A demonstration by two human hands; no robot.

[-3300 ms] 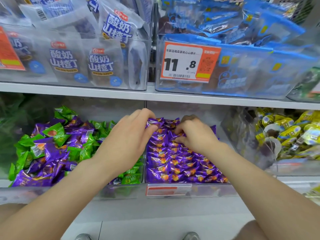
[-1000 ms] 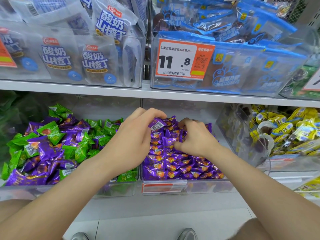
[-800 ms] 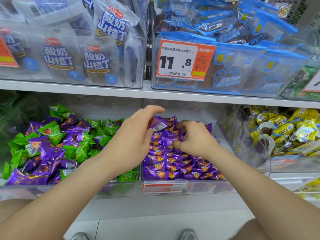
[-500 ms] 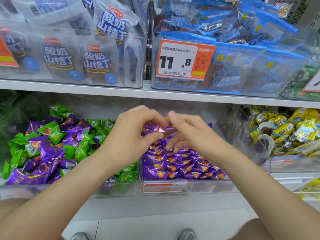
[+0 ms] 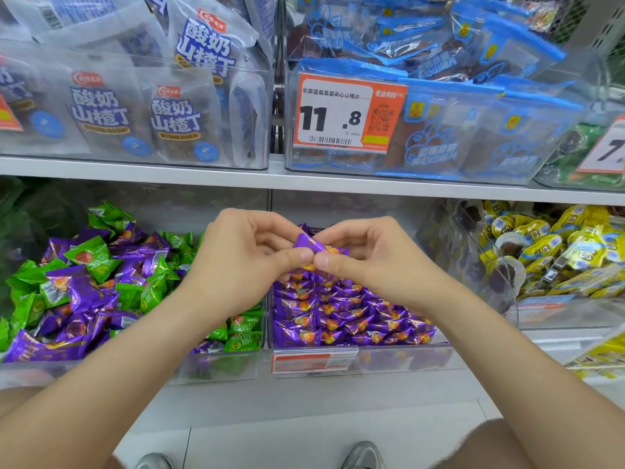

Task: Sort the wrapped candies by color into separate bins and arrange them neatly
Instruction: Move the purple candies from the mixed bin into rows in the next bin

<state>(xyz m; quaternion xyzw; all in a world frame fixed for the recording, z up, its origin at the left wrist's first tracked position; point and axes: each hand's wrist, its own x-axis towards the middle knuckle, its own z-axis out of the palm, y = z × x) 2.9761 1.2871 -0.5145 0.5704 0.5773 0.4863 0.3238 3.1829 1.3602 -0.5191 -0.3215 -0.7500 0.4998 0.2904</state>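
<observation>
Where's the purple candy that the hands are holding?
In the head view, the purple candy is mid-frame, pinched between the left hand and right hand, above the purple bin.

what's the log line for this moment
step: sorting | left hand: pinches purple candy | right hand: pinches same candy | above: purple bin | left bin: green and purple mixed

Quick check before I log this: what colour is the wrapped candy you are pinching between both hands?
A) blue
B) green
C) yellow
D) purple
D: the purple candy is pinched between the thumb and fingers of the left hand and the right hand, held above the middle bin, which holds rows of candies in the same purple wrapper.
</observation>
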